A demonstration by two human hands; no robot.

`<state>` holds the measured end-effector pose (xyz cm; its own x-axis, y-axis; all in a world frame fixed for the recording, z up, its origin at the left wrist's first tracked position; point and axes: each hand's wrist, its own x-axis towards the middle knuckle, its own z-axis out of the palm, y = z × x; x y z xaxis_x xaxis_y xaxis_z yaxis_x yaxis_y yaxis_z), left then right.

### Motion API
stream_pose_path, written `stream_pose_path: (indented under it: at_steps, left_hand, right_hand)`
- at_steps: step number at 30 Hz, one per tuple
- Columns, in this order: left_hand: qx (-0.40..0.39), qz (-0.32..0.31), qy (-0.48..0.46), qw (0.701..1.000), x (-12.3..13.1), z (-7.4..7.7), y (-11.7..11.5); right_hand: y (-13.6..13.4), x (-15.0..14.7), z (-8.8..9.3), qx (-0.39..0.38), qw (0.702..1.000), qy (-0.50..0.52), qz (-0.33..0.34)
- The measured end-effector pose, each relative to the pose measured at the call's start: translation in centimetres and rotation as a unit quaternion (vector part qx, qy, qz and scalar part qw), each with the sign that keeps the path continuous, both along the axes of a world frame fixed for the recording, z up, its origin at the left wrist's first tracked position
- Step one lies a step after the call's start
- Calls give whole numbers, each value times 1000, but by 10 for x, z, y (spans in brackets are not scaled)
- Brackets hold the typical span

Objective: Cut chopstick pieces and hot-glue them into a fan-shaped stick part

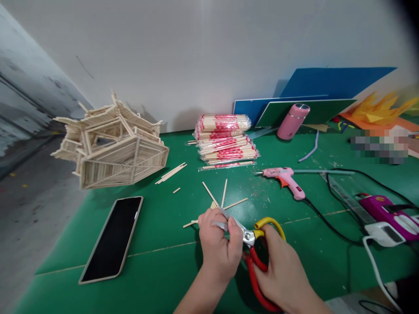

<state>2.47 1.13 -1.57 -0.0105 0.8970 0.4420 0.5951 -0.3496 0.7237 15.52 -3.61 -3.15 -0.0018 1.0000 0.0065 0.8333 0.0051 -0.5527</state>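
My right hand point(283, 266) grips a pair of scissors point(248, 237) by one yellow and one red handle. The handles are spread, and the blades stand apart. Close against the blades, my left hand point(218, 242) is closed, with its thumb beside the lower blade; what its fingers hold is hidden. Several thin wooden sticks point(224, 192) fan out on the table just beyond the left hand, some partly covered by it. A small loose bundle of sticks point(172, 173) and a short cut piece point(176, 190) lie farther left.
On the green table point(157, 270) are a stick-built model house point(134, 159), a phone point(113, 240), wrapped chopsticks point(225, 144), a pink glue gun point(288, 179) with its cord, a pink bottle point(293, 122) and a purple device point(386, 213). Blue and green boards point(337, 83) lean against the wall.
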Motion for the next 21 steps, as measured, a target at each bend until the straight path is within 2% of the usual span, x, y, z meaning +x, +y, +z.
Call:
stream_pose_path:
  at_steps: [7, 10, 15, 21]
  left_hand:
    - [-8, -50, -21, 999, -8, 12, 4]
    - [-17, -51, -24, 998, -10, 15, 5]
    - [-10, -43, -61, 997, -11, 10, 4]
    - [7, -88, -51, 995, -19, 3, 2]
  right_hand:
    - [6, 5, 3, 13, 1000, 2, 23]
    - [9, 5, 5, 30, 999, 1, 23]
    - [10, 1, 10, 2, 1000, 15, -2]
    - [12, 1, 13, -50, 998, 39, -22]
